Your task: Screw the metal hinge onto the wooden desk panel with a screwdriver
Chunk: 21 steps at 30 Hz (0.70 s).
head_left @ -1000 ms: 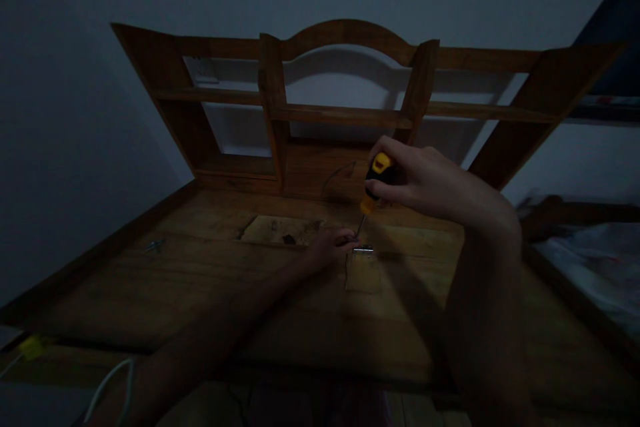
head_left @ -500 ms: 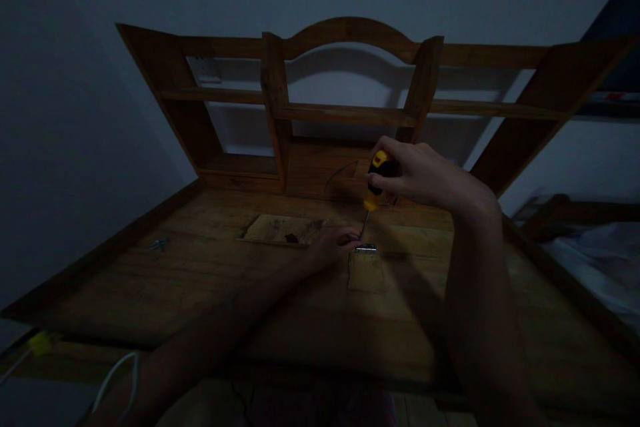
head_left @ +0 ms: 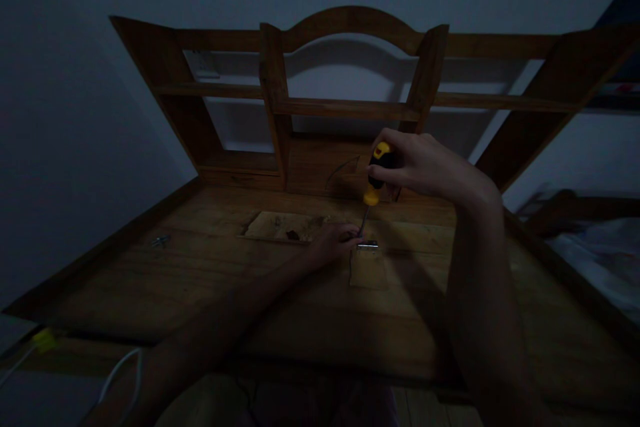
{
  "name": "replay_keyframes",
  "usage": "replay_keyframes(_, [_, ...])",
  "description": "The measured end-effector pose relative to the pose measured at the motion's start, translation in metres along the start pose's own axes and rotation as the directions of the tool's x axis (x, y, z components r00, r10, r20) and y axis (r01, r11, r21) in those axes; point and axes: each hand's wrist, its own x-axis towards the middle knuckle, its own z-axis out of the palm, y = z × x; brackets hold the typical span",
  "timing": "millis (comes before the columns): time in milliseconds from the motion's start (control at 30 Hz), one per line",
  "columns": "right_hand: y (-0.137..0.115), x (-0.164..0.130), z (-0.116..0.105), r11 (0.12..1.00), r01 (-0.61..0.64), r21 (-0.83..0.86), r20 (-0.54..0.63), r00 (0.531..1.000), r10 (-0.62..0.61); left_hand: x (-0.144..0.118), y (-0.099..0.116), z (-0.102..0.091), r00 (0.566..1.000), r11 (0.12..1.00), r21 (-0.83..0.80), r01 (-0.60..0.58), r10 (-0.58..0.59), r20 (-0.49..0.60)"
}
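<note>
My right hand [head_left: 400,163] is wrapped round the yellow and black handle of a screwdriver [head_left: 371,195]. The tool leans slightly, its shaft pointing down to the left edge of a shiny metal hinge [head_left: 368,245]. Down at the tip, my left hand [head_left: 334,243] has its fingers pinched together beside the hinge; what they hold, if anything, is too dark and small to make out. Just in front of the hinge lies a small pale wooden piece [head_left: 368,271], on the larger wooden board [head_left: 280,307]. Whether the tip sits in a screw is hidden by my fingers.
Behind the board rises a wooden shelf unit [head_left: 345,107] against the wall. A longer pale wooden strip [head_left: 277,227] lies left of my hands. Small metal pieces [head_left: 161,240] rest at the left. A white cable [head_left: 120,367] and a yellow item [head_left: 44,340] are at the front left.
The view has shifted slightly. Both hands and the screwdriver stay at the hinge with nearly the same hold.
</note>
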Motion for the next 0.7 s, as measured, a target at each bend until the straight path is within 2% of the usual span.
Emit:
replay_keyframes(300, [0.0, 0.001, 0.002, 0.999, -0.041, -0.012, 0.006, 0.999, 0.041, 0.0, -0.006, 0.003, 1.0, 1.0, 0.0, -0.025, 0.025, -0.015])
replay_keyframes(500, [-0.002, 0.002, 0.003, 0.999, -0.043, -0.007, 0.017, 0.999, 0.043, 0.0, -0.002, 0.002, 1.0, 1.0, 0.017, -0.001, 0.001, -0.011])
replay_keyframes(700, [-0.003, 0.006, 0.011, 0.996, -0.042, -0.077, -0.047, 0.998, 0.038, 0.001, -0.001, 0.002, 1.0, 1.0, 0.002, -0.012, 0.012, 0.005])
